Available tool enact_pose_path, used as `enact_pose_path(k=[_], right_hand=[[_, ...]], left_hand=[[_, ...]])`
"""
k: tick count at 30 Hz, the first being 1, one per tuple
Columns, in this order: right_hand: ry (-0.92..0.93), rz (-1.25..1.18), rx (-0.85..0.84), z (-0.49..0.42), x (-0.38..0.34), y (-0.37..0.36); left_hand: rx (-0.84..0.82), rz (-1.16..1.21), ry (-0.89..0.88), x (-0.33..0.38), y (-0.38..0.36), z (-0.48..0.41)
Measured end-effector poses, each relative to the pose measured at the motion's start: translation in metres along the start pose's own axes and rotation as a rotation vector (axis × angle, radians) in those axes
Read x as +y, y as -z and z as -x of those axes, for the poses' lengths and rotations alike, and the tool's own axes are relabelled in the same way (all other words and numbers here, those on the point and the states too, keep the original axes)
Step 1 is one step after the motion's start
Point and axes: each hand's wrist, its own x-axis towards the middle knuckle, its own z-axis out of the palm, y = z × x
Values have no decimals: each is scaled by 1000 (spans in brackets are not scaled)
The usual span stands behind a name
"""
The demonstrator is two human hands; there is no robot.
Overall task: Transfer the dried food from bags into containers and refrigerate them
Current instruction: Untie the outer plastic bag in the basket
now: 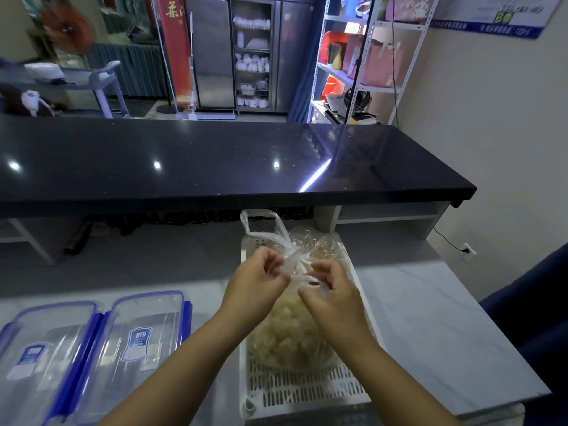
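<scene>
A clear plastic bag (285,333) full of pale yellow dried food lies in a white slotted tray (301,392) on the grey counter. Its top is tied in a knot (295,265) with one handle loop standing up behind. My left hand (258,278) pinches the knot from the left and my right hand (332,290) pinches it from the right, fingers curled into the plastic. Two clear containers with blue clip lids (144,342) (40,361) lie closed at the left.
A raised black countertop (215,161) runs across behind the work surface. The marble counter (430,327) extends right of the tray to its edge. A second bag (322,241) lies at the tray's far end. A steel fridge and white shelving stand in the background.
</scene>
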Motion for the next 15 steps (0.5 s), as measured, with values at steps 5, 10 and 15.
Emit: enact_pose_path(k=[5, 10, 15], right_hand=[[62, -77, 14, -4, -10, 7], [13, -375, 53, -10, -19, 33], [80, -261, 22, -12, -17, 38]], left_hand=[[61, -30, -44, 4, 13, -11], [156, 105, 21, 2, 40, -20], [219, -528, -517, 16, 34, -15]])
